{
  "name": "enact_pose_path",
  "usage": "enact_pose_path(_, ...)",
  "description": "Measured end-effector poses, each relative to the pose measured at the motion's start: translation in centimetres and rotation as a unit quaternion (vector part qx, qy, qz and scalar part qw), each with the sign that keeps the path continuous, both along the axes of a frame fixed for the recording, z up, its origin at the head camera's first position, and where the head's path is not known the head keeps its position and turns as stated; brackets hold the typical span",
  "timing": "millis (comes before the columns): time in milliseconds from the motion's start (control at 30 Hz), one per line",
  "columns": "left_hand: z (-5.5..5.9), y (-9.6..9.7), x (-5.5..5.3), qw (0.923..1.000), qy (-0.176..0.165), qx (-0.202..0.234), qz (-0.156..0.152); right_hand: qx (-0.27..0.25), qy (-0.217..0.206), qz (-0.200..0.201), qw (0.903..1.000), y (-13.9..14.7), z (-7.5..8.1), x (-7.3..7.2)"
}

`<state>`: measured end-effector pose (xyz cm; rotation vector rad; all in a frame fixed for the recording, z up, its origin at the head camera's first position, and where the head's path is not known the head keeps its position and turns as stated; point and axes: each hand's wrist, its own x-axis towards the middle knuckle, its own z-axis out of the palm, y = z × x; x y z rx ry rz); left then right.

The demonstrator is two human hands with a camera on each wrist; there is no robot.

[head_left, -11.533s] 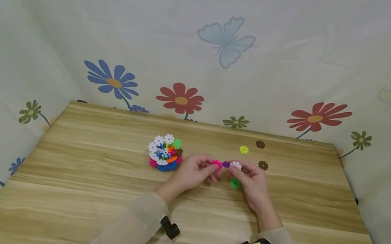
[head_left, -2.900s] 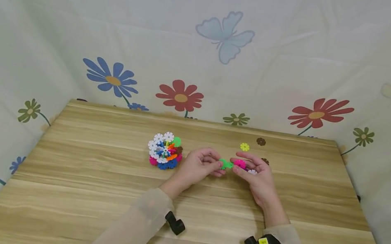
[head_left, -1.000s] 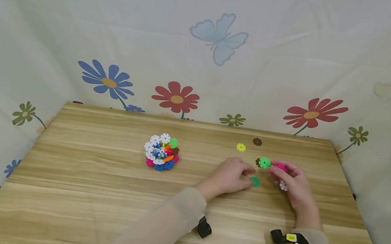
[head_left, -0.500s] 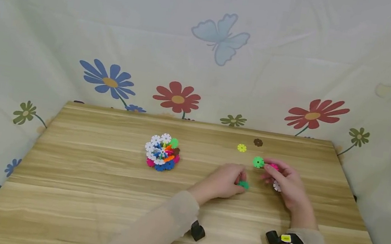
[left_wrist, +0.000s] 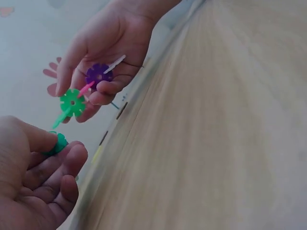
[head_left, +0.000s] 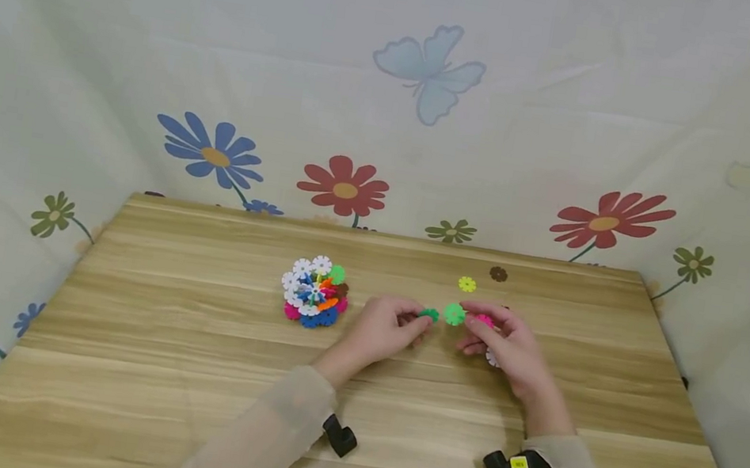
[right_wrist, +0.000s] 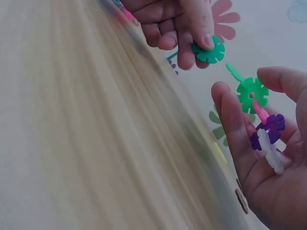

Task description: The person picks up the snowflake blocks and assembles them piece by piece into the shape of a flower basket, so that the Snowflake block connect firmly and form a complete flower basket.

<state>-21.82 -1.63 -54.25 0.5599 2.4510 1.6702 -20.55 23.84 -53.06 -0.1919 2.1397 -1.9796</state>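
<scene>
My left hand (head_left: 384,333) pinches a dark green snowflake disc (right_wrist: 209,51) between thumb and fingertips. Facing it, my right hand (head_left: 514,351) holds a short chain of slotted discs by its light green disc (left_wrist: 72,102), thumb and fingers at its edges. Another light green disc (right_wrist: 234,73) sits edge-on at the chain's free end, a small gap from the dark green one. A pink disc (right_wrist: 260,112), a purple disc (right_wrist: 267,132) and a white disc (right_wrist: 271,152) follow toward the right palm.
Left of my hands stands a ball-like cluster of joined discs (head_left: 315,291) in many colours. Behind the right hand a yellow disc (head_left: 467,284) and a brown disc (head_left: 498,274) lie on the wooden table (head_left: 177,414). Another brown disc is mostly hidden by that hand.
Light green discs joined the pink, purple and white chain. My left hand let go of it, picked the dark green disc off the table and carried it back left; the right hand followed left.
</scene>
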Motion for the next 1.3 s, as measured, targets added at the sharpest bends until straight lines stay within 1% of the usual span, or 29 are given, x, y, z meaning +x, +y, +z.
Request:
enact_pose_path(133,-0.2,0.0,0.2,0.9998,0.015,-0.011,-0.007,-0.006,-0.002,0.008,0.9999,-0.6,-0.3,0.2)
enact_pose_path(300,-0.1,0.1,0.4,0.9999,0.013,-0.007,-0.002,-0.006,0.001,0.023,0.9997,-1.0,-0.3,0.3)
enact_pose_path(400,-0.1,0.1,0.4,0.9998,0.017,-0.004,0.0,0.004,0.008,0.027,0.9996,-1.1,-0.2,0.3)
enact_pose_path(567,-0.1,-0.2,0.4,0.9993,0.038,0.0,-0.003,0.029,0.022,0.02,0.9992,-0.9,-0.1,0.3)
enact_pose_path(633,-0.3,-0.4,0.3,0.999,0.044,0.012,0.0,0.036,0.023,0.013,0.999,-0.8,-0.1,0.3)
enact_pose_path(767,-0.3,-0.7,0.1,0.9985,0.05,0.02,0.009,0.045,0.023,0.006,0.9987,-0.8,0.0,0.2)
enact_pose_path(900,-0.3,-0.8,0.1,0.9979,0.064,-0.004,0.001,0.045,0.027,0.008,0.9986,-1.1,0.2,0.3)
enact_pose_path(1000,-0.4,-0.7,0.1,0.9962,0.084,-0.023,-0.002,0.042,0.031,0.005,0.9986,-1.2,0.2,0.4)
enact_pose_path(1100,-0.4,-0.7,0.0,0.9951,0.097,-0.022,-0.004,0.044,0.032,-0.001,0.9985,-1.4,0.2,0.4)
enact_pose_path(1300,-0.3,-0.6,-0.1,0.9946,0.101,-0.024,0.0,0.065,0.034,-0.006,0.9973,-1.6,0.2,0.3)
